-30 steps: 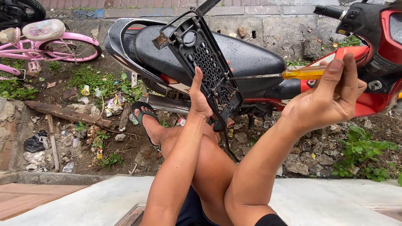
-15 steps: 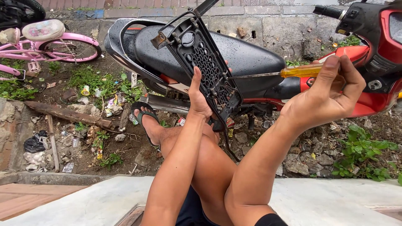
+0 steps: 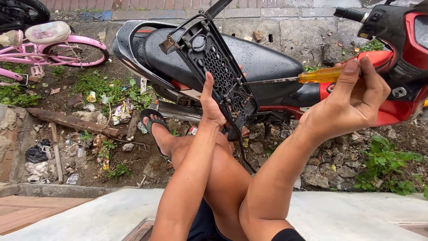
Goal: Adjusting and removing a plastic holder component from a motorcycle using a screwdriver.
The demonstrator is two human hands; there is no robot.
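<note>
Ahead of us a scooter (image 3: 267,67) with a black seat and red body stands across the stony ground, and a pink bicycle (image 3: 58,49) is parked at the far left. Against our raised knee we steady a black plastic grille (image 3: 218,80), tilted on its lower edge. Our left hand (image 3: 211,105) presses flat on its near edge, fingers straight, not wrapped around it. Our right hand (image 3: 352,105) has its grip closed on the yellow handle of a screwdriver (image 3: 294,79), whose shaft reaches left to touch the grille. Our sandal (image 3: 154,122) rests among litter.
</note>
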